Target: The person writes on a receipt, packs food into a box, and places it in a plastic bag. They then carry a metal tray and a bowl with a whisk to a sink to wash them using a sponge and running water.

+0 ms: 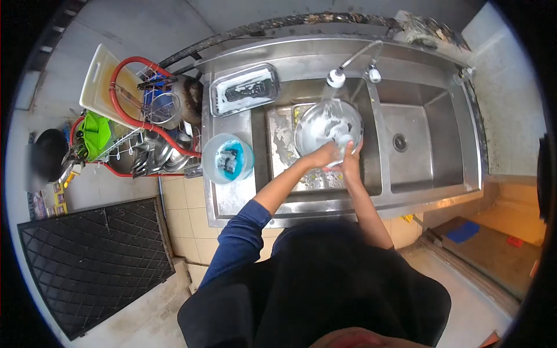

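Observation:
Both hands are over a large round bowl (307, 138) of sudsy water in the left sink basin (278, 145). Water runs into it from the tap head (336, 78) above. My left hand (325, 155) reaches in from the left, fingers curled around a small whitish rounded object (344, 141). My right hand (351, 158) grips the same object from the right, fingers pointing up. Foam and the fingers partly cover the object, so its kind cannot be made out.
On the left drainboard stand a tub (212, 169) of blue liquid with a scrubber and a soapy rectangular tray (243, 90). A second basin (409, 136) lies to the right. A crowded dish rack (125, 142) with a cutting board (107, 87) stands far left.

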A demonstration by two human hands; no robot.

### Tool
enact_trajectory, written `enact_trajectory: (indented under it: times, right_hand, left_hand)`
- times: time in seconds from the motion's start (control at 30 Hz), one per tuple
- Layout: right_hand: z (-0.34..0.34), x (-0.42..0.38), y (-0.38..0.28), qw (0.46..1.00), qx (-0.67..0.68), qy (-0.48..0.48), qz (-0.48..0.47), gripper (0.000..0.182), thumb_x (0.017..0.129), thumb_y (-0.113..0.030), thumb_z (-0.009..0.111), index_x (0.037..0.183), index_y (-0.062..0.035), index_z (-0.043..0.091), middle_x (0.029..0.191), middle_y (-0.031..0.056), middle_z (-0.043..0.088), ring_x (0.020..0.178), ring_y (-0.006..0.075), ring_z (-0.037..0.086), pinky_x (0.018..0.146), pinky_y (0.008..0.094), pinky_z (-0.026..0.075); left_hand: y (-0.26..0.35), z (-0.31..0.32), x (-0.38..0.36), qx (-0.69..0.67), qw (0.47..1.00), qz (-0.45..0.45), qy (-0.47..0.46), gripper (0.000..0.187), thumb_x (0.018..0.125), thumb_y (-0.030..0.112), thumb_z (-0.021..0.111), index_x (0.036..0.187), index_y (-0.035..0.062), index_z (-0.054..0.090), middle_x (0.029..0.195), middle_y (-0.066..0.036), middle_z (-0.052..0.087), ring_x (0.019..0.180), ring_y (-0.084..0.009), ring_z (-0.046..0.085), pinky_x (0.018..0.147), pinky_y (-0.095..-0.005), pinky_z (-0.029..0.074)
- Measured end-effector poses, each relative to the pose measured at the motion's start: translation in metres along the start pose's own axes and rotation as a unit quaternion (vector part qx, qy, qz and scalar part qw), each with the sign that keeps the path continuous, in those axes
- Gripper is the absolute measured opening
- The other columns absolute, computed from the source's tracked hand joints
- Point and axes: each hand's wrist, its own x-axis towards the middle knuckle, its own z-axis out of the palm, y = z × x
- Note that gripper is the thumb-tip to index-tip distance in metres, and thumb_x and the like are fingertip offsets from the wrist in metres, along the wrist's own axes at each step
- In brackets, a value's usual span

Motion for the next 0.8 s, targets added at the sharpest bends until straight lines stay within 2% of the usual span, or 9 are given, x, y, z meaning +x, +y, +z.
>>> enact_trajectory:
  times: [0.07,0.1,0.2,0.23,0.37,0.47,0.53,0.6,0.8]
  right_hand:
    - [-0.002,0.018,0.004,1.000,-0.022,-0.008,0.021,0.065,0.091,-0.049,0.039,0.142,-0.0324,0.002,0.129,0.0302,0.027,0.103,0.0491,0.050,0.054,0.0485,0.058]
    - [-0.013,0.051,0.031,0.993,-0.112,0.005,0.024,0.064,0.091,-0.044,0.043,0.142,-0.0325,0.005,0.132,0.0327,0.024,0.103,0.0493,0.050,0.055,0.0452,0.059]
    - [-0.008,0.114,0.063,0.948,-0.304,0.036,-0.088,0.066,0.091,-0.037,0.048,0.142,-0.0365,0.006,0.130,0.0354,0.025,0.100,0.0506,0.050,0.066,0.0478,0.057]
    - [0.003,0.110,0.039,0.939,-0.325,0.021,-0.108,0.074,0.086,-0.024,0.054,0.141,-0.0414,0.007,0.129,0.0397,0.024,0.102,0.0522,0.048,0.082,0.0502,0.049]
    - [0.025,0.164,0.040,0.904,-0.427,-0.021,-0.009,0.088,0.074,-0.005,0.050,0.140,-0.0447,0.008,0.126,0.0467,0.020,0.108,0.0555,0.043,0.090,0.0472,0.042]
    - [0.041,0.200,0.071,0.904,-0.425,0.012,-0.030,0.086,0.074,-0.007,0.050,0.142,-0.0405,0.009,0.125,0.0458,0.026,0.109,0.0543,0.043,0.092,0.0478,0.041]
    - [0.043,0.216,0.077,0.832,-0.545,0.021,-0.105,0.083,0.074,-0.009,0.051,0.143,-0.0309,0.012,0.123,0.0400,0.039,0.111,0.0525,0.043,0.094,0.0481,0.039]
    - [0.043,0.225,0.065,0.819,-0.573,-0.044,-0.001,0.081,0.072,-0.010,0.052,0.144,-0.0196,0.014,0.117,0.0330,0.049,0.110,0.0517,0.043,0.096,0.0478,0.037]
    - [0.043,0.219,0.080,0.875,-0.484,0.027,-0.008,0.074,0.073,-0.016,0.053,0.140,-0.0079,0.024,0.118,0.0305,0.050,0.105,0.0490,0.049,0.095,0.0460,0.039]
  left_hand:
    - [-0.005,-0.026,-0.018,0.144,0.984,0.101,-0.005,0.029,0.082,0.021,0.058,0.103,0.0015,0.059,0.098,-0.024,0.056,0.094,-0.0353,0.051,0.086,-0.0404,0.041]
    - [-0.010,-0.047,-0.022,0.346,0.932,0.000,-0.108,0.028,0.081,0.017,0.057,0.105,0.0032,0.059,0.100,-0.025,0.056,0.095,-0.0378,0.050,0.088,-0.0432,0.040]
    - [-0.014,-0.111,-0.045,0.305,0.948,0.049,0.081,0.025,0.077,0.011,0.057,0.100,0.0020,0.060,0.101,-0.025,0.055,0.095,-0.0388,0.050,0.088,-0.0459,0.039]
    - [-0.042,-0.137,-0.041,0.358,0.919,0.052,0.154,0.025,0.075,0.008,0.057,0.099,0.0011,0.060,0.102,-0.026,0.055,0.096,-0.0391,0.050,0.088,-0.0458,0.039]
    - [-0.061,-0.242,-0.037,0.487,0.756,0.102,0.425,0.017,0.077,0.006,0.054,0.089,-0.0043,0.060,0.091,-0.028,0.054,0.091,-0.0426,0.050,0.083,-0.0474,0.042]
    - [-0.086,-0.289,-0.038,0.412,0.811,-0.037,0.415,0.022,0.079,0.011,0.054,0.091,-0.0040,0.064,0.101,-0.030,0.056,0.098,-0.0460,0.047,0.093,-0.0461,0.036]
    - [-0.100,-0.310,-0.039,0.357,0.835,-0.104,0.406,0.024,0.079,0.012,0.055,0.095,-0.0020,0.065,0.104,-0.028,0.057,0.099,-0.0420,0.047,0.092,-0.0437,0.038]
    - [-0.098,-0.320,-0.053,0.075,0.903,-0.131,0.403,0.026,0.078,0.013,0.057,0.100,0.0013,0.065,0.104,-0.025,0.058,0.101,-0.0372,0.048,0.090,-0.0414,0.038]
    - [0.006,-0.237,-0.183,0.370,0.857,-0.162,0.321,0.031,0.083,0.013,0.056,0.112,0.0029,0.059,0.107,-0.024,0.056,0.111,-0.0380,0.044,0.095,-0.0431,0.035]
